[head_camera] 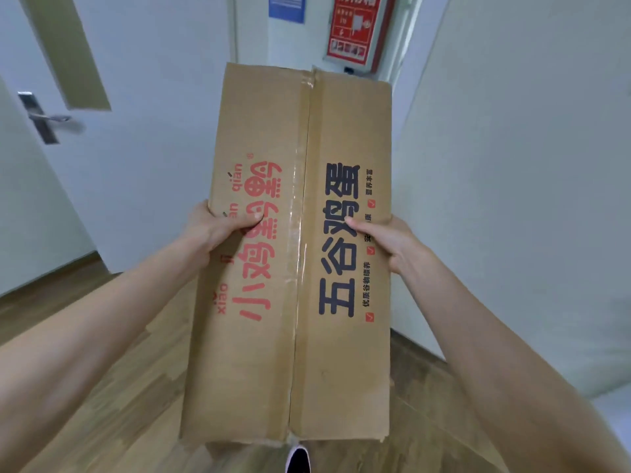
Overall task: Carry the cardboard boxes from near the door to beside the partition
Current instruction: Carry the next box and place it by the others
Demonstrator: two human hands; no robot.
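1. One long, flat cardboard box (293, 254) of matte brown corrugated board was held up in front of the person, above the wood-grain floor (102, 387).
2. Glossy clear tape ran down its centre seam, with red print on one flap and black print on the other.
3. Its long axis pointed away from the person, toward a red wall cabinet (355, 32).
4. The left hand (218, 230) and right hand (386, 240) clamped its side edges, thumbs on top; the other fingers were hidden underneath.
5. A white door (102, 138) with a metal handle (51, 119) stood at the left.
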